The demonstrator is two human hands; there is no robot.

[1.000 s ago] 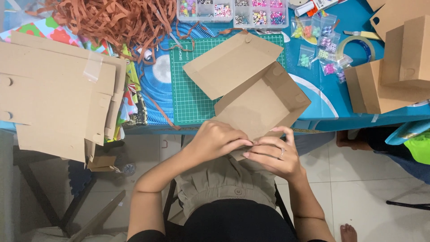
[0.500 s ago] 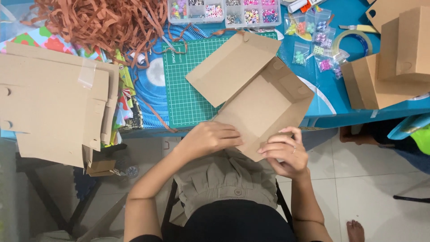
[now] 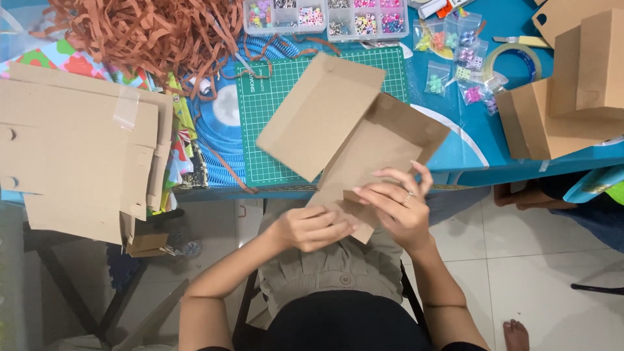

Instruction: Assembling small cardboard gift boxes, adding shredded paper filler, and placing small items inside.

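Both hands grip one box (image 3: 364,149) over the table (image 3: 468,166) edge: left hand (image 3: 312,227) pinches near flap, right hand (image 3: 396,205) presses it. Lid open, folding unfinished; finished boxes (image 3: 572,97) right.

I saw a blue worktop (image 3: 468,146). A green cutting mat (image 3: 273,123) lay at its middle, with a heap of brown paper shreds (image 3: 143,29) beyond it to the left. Flat cardboard sheets (image 3: 71,149) overhung the left end. At the far edge sat a clear bead organiser (image 3: 325,14), small bead bags (image 3: 455,55) beside it, then a tape roll (image 3: 513,58) and folded cardboard boxes (image 3: 565,97) at the right.
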